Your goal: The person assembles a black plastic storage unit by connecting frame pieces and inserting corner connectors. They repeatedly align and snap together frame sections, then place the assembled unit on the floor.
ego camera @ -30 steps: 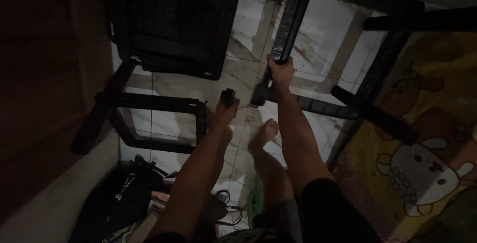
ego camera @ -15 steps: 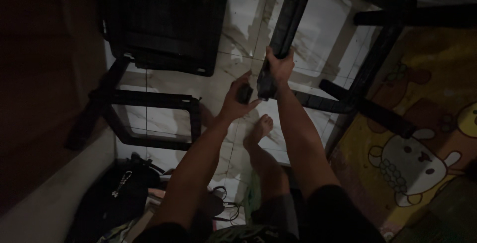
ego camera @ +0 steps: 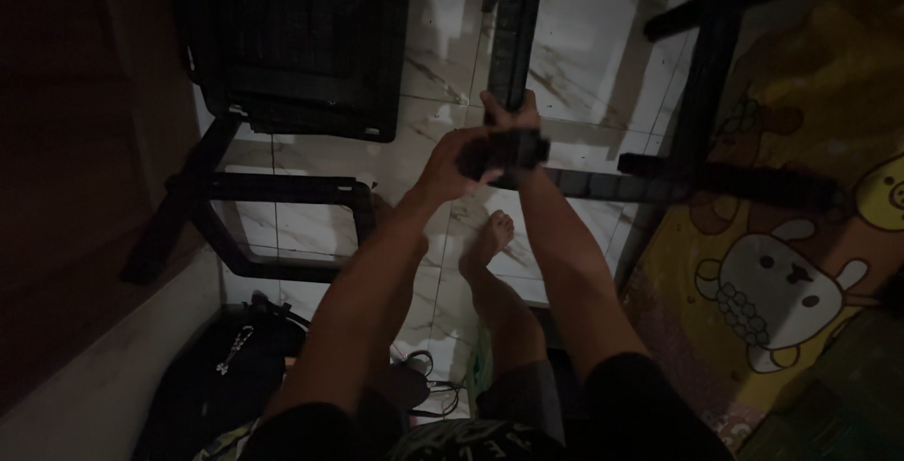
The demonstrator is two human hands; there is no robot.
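My right hand [ego camera: 513, 111] grips the lower end of a black plastic leg [ego camera: 514, 32] that belongs to a black frame [ego camera: 716, 174] lying on the floor. At that leg's end, my left hand [ego camera: 454, 161] holds a small black piece [ego camera: 516, 150] right under my right hand. The two hands touch. The room is dim and the small piece's shape is hard to make out. My bare foot [ego camera: 486, 240] rests on the white marble tiles below the hands.
A black slatted plastic seat panel [ego camera: 292, 37] lies at the upper left, with another black leg frame [ego camera: 273, 193] below it. A yellow mat with a cartoon rabbit [ego camera: 782, 282] covers the floor at right. A black bag [ego camera: 212, 372] and cables [ego camera: 424, 372] lie near my legs.
My left hand has moved right and up with the small black piece, from apart to meeting my right hand at the leg's end. The view has closed in.
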